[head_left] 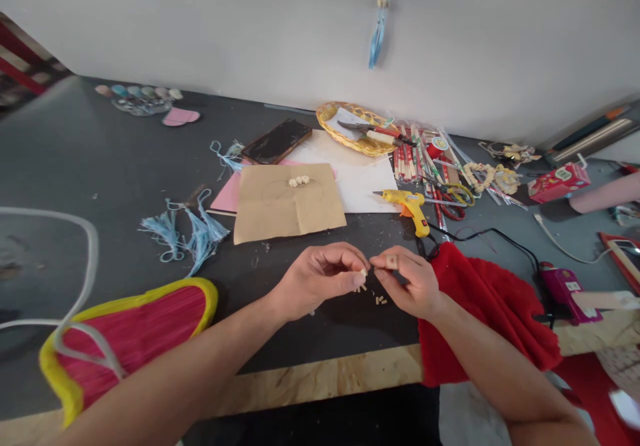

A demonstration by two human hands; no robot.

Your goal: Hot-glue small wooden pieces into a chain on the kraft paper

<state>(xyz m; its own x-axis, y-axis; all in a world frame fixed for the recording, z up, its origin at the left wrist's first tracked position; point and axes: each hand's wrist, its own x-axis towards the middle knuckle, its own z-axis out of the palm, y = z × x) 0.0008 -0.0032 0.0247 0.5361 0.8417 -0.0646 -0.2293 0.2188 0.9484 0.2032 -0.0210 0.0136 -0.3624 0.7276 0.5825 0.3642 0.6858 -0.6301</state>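
My left hand pinches a small cream-coloured piece between thumb and forefinger. Right beside it, my right hand has its thumb and fingertips nearly together; what they hold, if anything, is too small to name. Several short cream pieces lie on the dark table just below the fingertips. Beyond my hands, a creased brown paper with faint drawn lines carries a small row of cream clusters. A yellow glue gun rests behind my right hand.
A red cloth lies under my right forearm. Blue tassels and a pink-and-yellow heart-shaped piece are at left. Farther back are a phone, a wicker basket with pliers, and packaged sticks. A black cord runs right.
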